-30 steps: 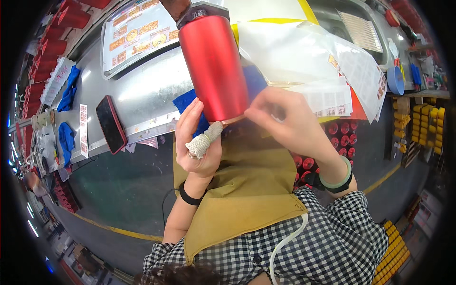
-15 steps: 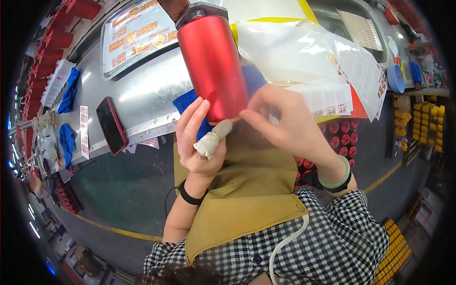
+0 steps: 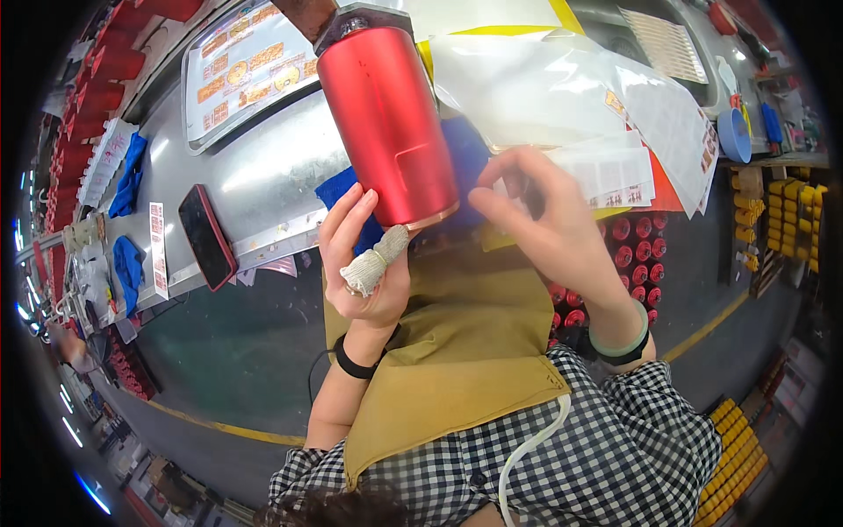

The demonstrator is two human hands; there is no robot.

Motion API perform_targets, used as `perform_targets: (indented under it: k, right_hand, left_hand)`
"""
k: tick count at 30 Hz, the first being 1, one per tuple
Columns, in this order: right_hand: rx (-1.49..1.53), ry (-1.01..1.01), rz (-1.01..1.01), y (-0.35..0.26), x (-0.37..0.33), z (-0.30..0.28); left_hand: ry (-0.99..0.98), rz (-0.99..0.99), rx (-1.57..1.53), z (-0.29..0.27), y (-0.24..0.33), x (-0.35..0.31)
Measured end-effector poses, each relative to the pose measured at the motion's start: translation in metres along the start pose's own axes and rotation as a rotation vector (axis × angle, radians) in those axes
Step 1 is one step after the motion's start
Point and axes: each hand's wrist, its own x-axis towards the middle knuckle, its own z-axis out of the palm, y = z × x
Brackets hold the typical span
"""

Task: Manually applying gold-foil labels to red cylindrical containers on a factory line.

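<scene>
A glossy red metal cylinder with a copper-coloured rim at its near end is fixed to a dark hexagonal fitting. My left hand is closed around a small greyish-white fabric bundle, tied round its middle. Its fingertips rest against the cylinder's lower left side, and the bundle's tip lies close to the rim. Just right of the cylinder, apart from it, my right hand is pinched, thumb and forefinger close together. Whatever lies between those fingers is too small to make out.
Blue cloth lies behind the cylinder. A metal tray of printed stickers and a phone occupy the bench's left side. Clear sheets and sticker papers cover the right. Several red parts stand below the bench.
My right hand has drawn away from the cylinder's near end toward the right. The bundle and my left hand have shifted slightly left and down, and the copper rim now shows.
</scene>
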Motion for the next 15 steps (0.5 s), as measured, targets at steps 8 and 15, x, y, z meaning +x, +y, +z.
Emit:
perform_targets:
  k: [8,15]
  right_hand:
    - [0.176,-0.007,0.111,0.003,-0.012,0.004]
    - [0.203,-0.004,0.095,0.01,-0.019,0.004]
  left_hand:
    - [-0.036,0.242,0.253,-0.003,-0.001,0.005]
    - [-0.104,0.34,0.278,-0.005,0.0,0.013]
